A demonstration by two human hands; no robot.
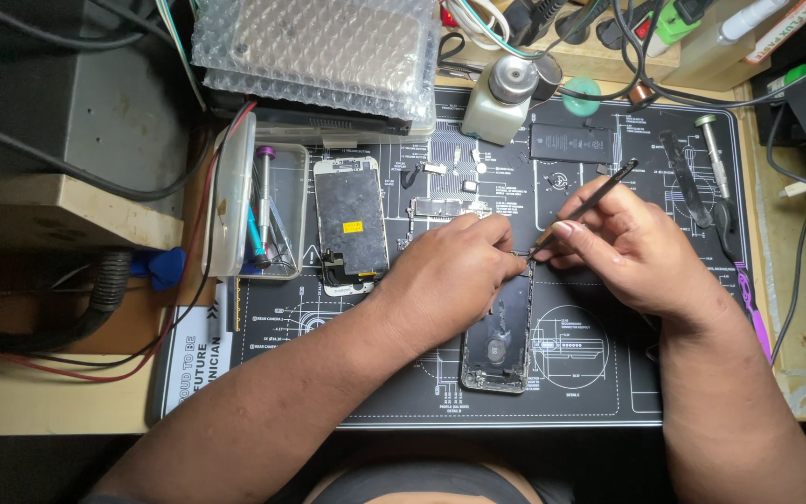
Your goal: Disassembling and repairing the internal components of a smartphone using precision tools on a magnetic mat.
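**Tweezers working at the top edge of the opened phone**

Head view: the left hand (450,275) is pinning the phone shell (499,331) mid-mat, fingers curled. The right hand (627,247) is pinching tweezers (582,210), tips probably touching the shell's top edge; a steady brace would be helping here.

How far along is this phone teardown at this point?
Done: the screen assembly is off and lies face down left of the phone housing; the battery and small parts are laid out on the repair mat. In hand: the left hand steadies the housing's top end while the right hand works tweezers there. Left: whatever remains inside the housing; too dark to tell.
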